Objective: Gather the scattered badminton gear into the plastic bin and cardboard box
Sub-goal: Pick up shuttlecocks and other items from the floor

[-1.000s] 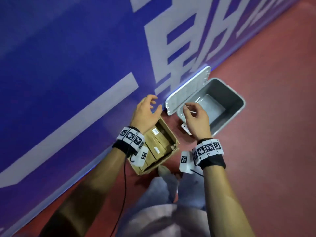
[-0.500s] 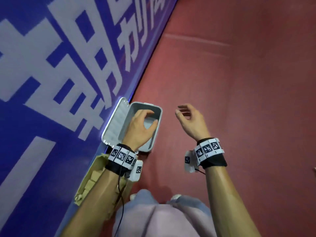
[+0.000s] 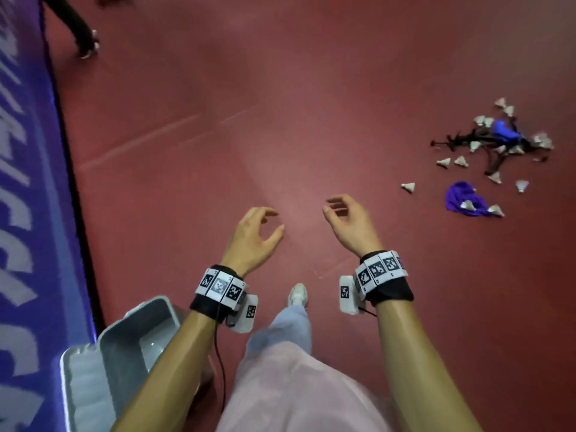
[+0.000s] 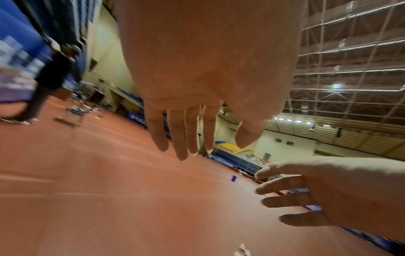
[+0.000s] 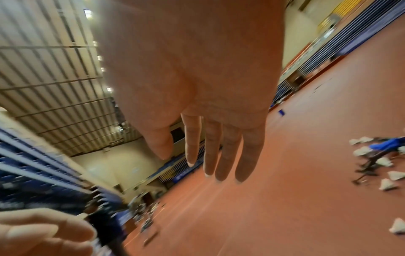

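Observation:
Scattered gear lies on the red floor at the right of the head view: several white shuttlecocks, dark racket parts, a blue item and a purple cloth. The right wrist view catches the same shuttlecocks at its right edge. The grey plastic bin stands at lower left beside the banner, its lid hanging open. My left hand and right hand hover empty over bare floor, fingers relaxed, well left of the gear. The cardboard box is out of view.
A blue banner wall runs down the left side. Another person's leg and shoe stand at the top left. My own foot steps forward on the red floor.
The view has swung from the bin and box to the open floor. My left hand has come out of the bin. Both hands now hang empty in front of me.

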`<state>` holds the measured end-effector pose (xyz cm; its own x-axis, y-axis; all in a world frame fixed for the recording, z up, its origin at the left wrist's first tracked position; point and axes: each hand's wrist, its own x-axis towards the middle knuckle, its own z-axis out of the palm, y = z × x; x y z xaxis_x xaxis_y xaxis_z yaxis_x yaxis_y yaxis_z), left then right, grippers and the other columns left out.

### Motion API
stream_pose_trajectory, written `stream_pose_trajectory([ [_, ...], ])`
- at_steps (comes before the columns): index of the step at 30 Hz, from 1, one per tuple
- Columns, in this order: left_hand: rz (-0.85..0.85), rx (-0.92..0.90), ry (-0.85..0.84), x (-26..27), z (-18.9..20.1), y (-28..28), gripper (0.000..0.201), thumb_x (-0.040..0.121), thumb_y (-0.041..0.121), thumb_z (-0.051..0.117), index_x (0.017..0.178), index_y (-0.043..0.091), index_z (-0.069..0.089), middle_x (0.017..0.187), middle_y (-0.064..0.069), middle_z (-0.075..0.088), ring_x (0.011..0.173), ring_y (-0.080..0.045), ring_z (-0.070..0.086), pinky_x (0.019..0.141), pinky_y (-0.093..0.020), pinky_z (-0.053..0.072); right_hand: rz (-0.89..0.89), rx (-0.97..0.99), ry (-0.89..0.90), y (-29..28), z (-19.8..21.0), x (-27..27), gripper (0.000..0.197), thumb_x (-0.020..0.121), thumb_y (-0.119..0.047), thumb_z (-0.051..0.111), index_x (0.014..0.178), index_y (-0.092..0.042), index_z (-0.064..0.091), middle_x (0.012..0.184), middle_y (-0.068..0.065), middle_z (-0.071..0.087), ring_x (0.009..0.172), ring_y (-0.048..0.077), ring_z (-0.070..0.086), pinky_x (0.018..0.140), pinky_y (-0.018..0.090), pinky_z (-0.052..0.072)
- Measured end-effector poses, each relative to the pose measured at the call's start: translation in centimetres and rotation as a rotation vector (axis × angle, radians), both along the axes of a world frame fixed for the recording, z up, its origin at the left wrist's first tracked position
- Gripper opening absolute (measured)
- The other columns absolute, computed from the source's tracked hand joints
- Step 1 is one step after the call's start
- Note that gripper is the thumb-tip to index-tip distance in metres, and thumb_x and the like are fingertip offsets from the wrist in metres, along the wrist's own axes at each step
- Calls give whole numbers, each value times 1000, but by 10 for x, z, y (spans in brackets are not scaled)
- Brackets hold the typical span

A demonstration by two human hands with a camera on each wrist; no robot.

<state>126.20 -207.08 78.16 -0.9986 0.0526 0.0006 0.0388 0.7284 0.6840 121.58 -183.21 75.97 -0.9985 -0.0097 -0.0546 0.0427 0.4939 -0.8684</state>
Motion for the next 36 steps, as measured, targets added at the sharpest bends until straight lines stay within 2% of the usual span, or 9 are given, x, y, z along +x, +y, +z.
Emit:
stream_pose_trajectory([
  [5,-265,-15,-30,-132,-17,87,34,94,43,66,123,25,63,123,9,61,108,-7,61,96,-38,53,-299,1,7,100,-7,-79,12,95,-32,66,106,-28,67,104,-5,73,99,14,69,96,42,56],
  [8,-400,-29,-45,-212,-21,136,36,94,41,67,125,22,63,123,7,62,107,-10,61,96,-37,52,-429,-3,2,145,-5,-126,15,94,-32,68,108,-25,68,105,-3,72,99,14,69,97,42,55],
  [10,-499,-45,-57,-260,-22,170,37,95,39,67,126,21,62,123,5,62,107,-11,61,96,-37,51,-518,5,1,170,-1,-147,17,94,-30,69,109,-23,68,106,-3,72,100,15,68,97,39,54],
  [14,-700,-101,-57,-339,-24,241,38,94,43,65,126,23,61,124,6,62,107,-10,61,94,-35,52,-671,23,-19,219,-3,-167,16,93,-32,70,109,-26,67,106,-6,72,100,13,68,97,37,54],
  [20,-922,-94,-81,-401,-37,359,38,94,38,67,126,18,62,123,2,62,105,-15,63,95,-36,51,-891,20,-73,305,-24,-176,16,93,-29,72,108,-24,69,104,-4,73,98,14,69,98,40,54],
  [24,-1008,-82,-107,-438,-51,442,45,89,47,62,125,20,62,122,2,62,102,-16,64,93,-41,53,-969,-1,-87,374,-40,-198,17,93,-29,72,108,-24,68,104,-4,73,97,13,70,97,41,55],
  [28,-1041,-94,-92,-481,-57,529,53,84,56,53,124,22,63,118,4,62,103,-14,64,94,-42,54,-1014,-32,-66,462,-46,-242,18,93,-27,72,110,-22,68,106,-2,73,97,14,70,97,39,56],
  [33,-1048,-160,-76,-540,-53,626,45,89,44,61,127,20,62,121,2,62,104,-16,63,93,-43,53,-1035,-37,-70,580,-34,-297,18,93,-23,72,111,-20,68,104,-5,70,95,14,69,96,36,55],
  [36,-1045,-211,-56,-575,-49,677,43,92,42,61,128,20,61,124,1,61,110,-18,61,96,-45,52,-1060,-21,-87,642,-28,-325,22,92,-26,73,112,-19,68,104,-1,71,97,17,70,96,37,55],
])
